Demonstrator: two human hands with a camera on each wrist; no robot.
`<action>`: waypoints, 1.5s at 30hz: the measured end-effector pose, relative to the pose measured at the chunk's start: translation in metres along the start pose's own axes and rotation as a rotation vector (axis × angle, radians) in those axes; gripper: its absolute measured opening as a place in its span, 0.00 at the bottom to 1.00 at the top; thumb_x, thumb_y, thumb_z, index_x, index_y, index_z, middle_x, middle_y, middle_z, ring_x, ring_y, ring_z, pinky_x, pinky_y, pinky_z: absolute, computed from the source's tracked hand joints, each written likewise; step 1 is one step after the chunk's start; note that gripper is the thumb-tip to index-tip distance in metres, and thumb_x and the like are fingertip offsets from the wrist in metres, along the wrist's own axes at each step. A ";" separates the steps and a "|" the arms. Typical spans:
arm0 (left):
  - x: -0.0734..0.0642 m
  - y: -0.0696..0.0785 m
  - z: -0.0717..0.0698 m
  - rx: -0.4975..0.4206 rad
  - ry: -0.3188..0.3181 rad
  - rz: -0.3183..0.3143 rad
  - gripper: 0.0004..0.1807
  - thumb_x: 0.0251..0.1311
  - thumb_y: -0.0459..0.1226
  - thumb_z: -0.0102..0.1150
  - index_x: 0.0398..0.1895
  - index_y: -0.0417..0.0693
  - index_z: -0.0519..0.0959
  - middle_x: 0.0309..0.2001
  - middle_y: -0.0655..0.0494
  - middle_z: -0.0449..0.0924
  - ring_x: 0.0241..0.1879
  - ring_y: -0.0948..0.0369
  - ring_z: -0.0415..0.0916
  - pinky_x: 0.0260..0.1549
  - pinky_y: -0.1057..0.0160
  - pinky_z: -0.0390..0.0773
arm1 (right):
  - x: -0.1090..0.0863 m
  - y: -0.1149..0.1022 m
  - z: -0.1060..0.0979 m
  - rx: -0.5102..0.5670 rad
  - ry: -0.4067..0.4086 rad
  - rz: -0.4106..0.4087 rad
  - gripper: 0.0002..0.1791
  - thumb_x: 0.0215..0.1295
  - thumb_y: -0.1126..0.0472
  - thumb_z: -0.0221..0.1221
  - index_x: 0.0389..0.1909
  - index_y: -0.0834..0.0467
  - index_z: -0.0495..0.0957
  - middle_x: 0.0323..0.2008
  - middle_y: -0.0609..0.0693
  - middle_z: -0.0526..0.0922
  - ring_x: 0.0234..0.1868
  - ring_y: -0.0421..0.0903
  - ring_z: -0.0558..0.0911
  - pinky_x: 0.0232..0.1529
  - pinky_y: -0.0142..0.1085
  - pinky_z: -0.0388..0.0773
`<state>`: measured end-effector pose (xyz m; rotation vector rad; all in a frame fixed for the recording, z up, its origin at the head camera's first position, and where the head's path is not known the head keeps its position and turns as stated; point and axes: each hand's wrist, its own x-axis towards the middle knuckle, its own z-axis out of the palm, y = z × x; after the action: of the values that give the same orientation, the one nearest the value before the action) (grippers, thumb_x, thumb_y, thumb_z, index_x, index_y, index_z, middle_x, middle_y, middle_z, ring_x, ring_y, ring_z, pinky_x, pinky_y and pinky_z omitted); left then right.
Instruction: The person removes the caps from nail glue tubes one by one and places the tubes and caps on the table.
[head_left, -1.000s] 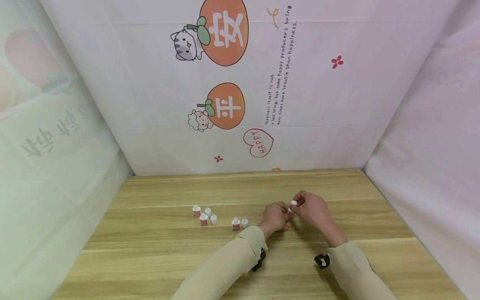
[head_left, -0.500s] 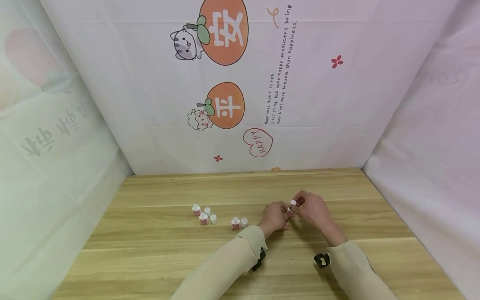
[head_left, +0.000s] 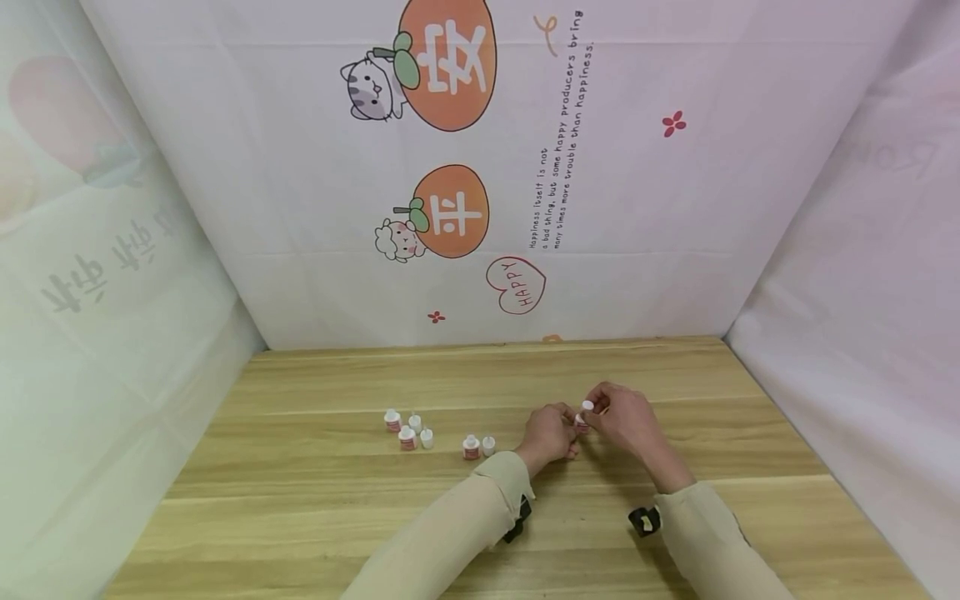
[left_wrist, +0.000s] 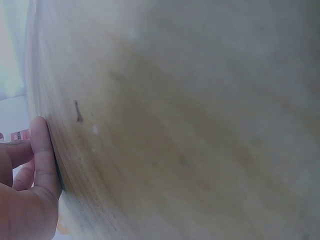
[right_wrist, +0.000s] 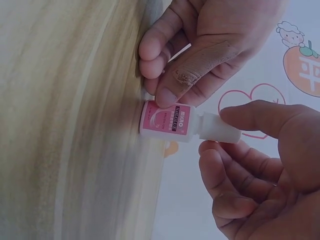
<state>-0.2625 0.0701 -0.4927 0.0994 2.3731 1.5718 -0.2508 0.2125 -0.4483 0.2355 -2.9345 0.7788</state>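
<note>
A small nail glue bottle (right_wrist: pixel 167 120) with a pink label stands upright on the table, as the right wrist view shows. My left hand (head_left: pixel 549 433) holds its body between thumb and fingers. With thumb and fingers my right hand (head_left: pixel 628 418) pinches the white cap (right_wrist: pixel 220 129) at the top of this bottle. A bit of white neck shows below the cap; how tightly it sits I cannot tell. In the left wrist view, the fingers (left_wrist: pixel 44 150) of my left hand lie against the table and only a sliver of pink label appears.
Left of my hands stands an uncapped bottle (head_left: pixel 471 448) with a white cap (head_left: pixel 489 446) beside it. Farther left are two more uncapped bottles (head_left: pixel 407 438) and two caps (head_left: pixel 427 438), nozzles or brushes up. Printed white cloth (head_left: pixel 637 250) encloses the wooden table (head_left: pixel 337 517).
</note>
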 end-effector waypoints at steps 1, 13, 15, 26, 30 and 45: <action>0.000 0.000 0.000 -0.004 0.000 0.000 0.04 0.66 0.29 0.59 0.35 0.47 0.78 0.30 0.53 0.89 0.14 0.62 0.74 0.14 0.67 0.79 | 0.000 0.000 0.000 -0.001 0.002 -0.004 0.09 0.60 0.58 0.66 0.37 0.58 0.81 0.32 0.50 0.86 0.34 0.47 0.83 0.34 0.41 0.79; 0.000 -0.002 0.002 0.027 0.020 0.029 0.04 0.65 0.28 0.60 0.35 0.45 0.79 0.30 0.53 0.90 0.14 0.63 0.77 0.14 0.69 0.80 | 0.000 0.001 0.001 -0.020 -0.001 -0.024 0.08 0.61 0.59 0.66 0.37 0.58 0.81 0.31 0.50 0.85 0.32 0.46 0.81 0.34 0.41 0.78; 0.000 -0.001 0.002 0.013 0.017 0.027 0.04 0.65 0.27 0.59 0.35 0.44 0.79 0.30 0.52 0.90 0.14 0.63 0.76 0.14 0.68 0.80 | 0.000 0.001 0.001 -0.019 -0.003 -0.029 0.08 0.61 0.59 0.66 0.37 0.58 0.81 0.32 0.50 0.86 0.32 0.46 0.82 0.34 0.41 0.78; 0.000 -0.003 0.001 0.024 0.019 0.032 0.04 0.65 0.26 0.59 0.35 0.44 0.79 0.30 0.51 0.89 0.14 0.63 0.77 0.15 0.68 0.81 | -0.001 0.001 0.001 -0.012 -0.003 -0.026 0.09 0.60 0.59 0.67 0.37 0.59 0.81 0.31 0.50 0.85 0.32 0.45 0.81 0.34 0.41 0.78; -0.001 -0.003 0.001 0.028 0.022 0.033 0.05 0.64 0.25 0.59 0.36 0.43 0.79 0.29 0.50 0.89 0.14 0.63 0.76 0.15 0.67 0.81 | 0.000 0.001 0.002 -0.009 -0.007 -0.029 0.09 0.61 0.59 0.66 0.39 0.59 0.81 0.32 0.51 0.86 0.33 0.46 0.82 0.34 0.41 0.78; 0.000 -0.001 0.001 -0.045 -0.003 -0.009 0.05 0.66 0.28 0.59 0.37 0.47 0.79 0.31 0.53 0.89 0.14 0.62 0.73 0.15 0.67 0.80 | 0.003 0.002 0.000 0.015 0.011 -0.044 0.09 0.59 0.61 0.64 0.40 0.59 0.81 0.34 0.53 0.87 0.35 0.49 0.85 0.35 0.42 0.81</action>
<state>-0.2625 0.0705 -0.4935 0.0812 2.3308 1.6193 -0.2537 0.2140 -0.4486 0.2954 -2.9033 0.7933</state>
